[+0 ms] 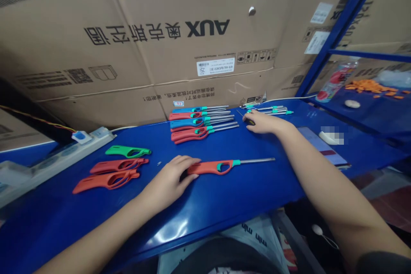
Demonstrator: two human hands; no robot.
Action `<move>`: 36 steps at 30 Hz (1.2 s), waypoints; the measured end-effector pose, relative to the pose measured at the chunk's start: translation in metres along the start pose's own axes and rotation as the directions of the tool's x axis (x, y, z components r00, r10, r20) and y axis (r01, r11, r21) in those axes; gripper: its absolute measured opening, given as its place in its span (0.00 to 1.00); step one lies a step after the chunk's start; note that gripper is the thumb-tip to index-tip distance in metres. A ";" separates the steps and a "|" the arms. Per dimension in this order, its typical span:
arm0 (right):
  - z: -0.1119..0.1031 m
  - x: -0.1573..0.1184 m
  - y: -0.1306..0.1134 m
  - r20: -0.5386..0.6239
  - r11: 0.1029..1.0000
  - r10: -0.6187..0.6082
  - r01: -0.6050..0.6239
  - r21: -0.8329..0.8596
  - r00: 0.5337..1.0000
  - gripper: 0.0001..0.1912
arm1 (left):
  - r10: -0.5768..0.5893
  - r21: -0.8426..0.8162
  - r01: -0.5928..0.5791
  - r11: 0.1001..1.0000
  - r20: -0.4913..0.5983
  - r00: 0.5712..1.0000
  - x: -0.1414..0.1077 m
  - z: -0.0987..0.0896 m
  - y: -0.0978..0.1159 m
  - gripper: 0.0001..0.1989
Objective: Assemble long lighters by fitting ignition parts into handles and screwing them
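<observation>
My left hand point(180, 173) is closed round the handle end of an orange-red long-nosed gas lighter point(208, 168), which lies on the blue table with its metal tube pointing right. My right hand point(261, 122) grips a small screwdriver point(250, 122) with a dark and yellow handle, its thin shaft pointing up and left. Just behind that hand are metal lighter tubes point(279, 109) with teal ends. To its left lies a stack of red and blue lighters point(189, 124). Tiny metal screws point(159, 163) rest left of my left hand.
A green lighter shell point(123, 150), a red shell point(112, 165) and an orange shell point(99, 181) lie on the left. Beyond them runs a white power strip point(64, 154). At right are a phone-like tablet point(321, 145), a bottle point(337, 80) and orange pieces point(366, 86). Cardboard point(154, 4) stands behind.
</observation>
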State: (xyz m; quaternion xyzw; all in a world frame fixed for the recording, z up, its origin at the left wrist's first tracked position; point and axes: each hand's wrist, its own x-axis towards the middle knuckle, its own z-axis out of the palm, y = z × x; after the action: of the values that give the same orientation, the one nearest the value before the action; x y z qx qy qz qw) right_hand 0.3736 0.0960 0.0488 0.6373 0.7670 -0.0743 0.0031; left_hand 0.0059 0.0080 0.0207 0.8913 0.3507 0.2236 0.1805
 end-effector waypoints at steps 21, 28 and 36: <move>0.003 0.005 0.010 -0.006 0.998 -0.048 0.048 0.050 0.999 0.21 | -0.258 -0.070 0.249 0.966 -0.191 0.947 0.122 -0.109 -0.082 0.24; 0.006 0.007 0.013 -0.012 0.996 -0.052 0.052 0.075 0.999 0.21 | -0.195 0.003 0.202 0.979 -0.240 0.951 0.140 -0.087 -0.121 0.21; 0.006 0.008 0.014 -0.018 0.994 -0.053 0.054 0.094 0.998 0.21 | -0.128 0.053 0.150 0.987 -0.300 0.945 0.143 -0.075 -0.147 0.19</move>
State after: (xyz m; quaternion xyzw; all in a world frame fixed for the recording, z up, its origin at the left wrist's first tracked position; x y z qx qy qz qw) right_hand 0.3855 0.1054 0.0401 0.6166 0.7794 -0.1054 -0.0349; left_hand -0.0198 0.2229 0.0516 0.8271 0.4438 0.3277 0.1080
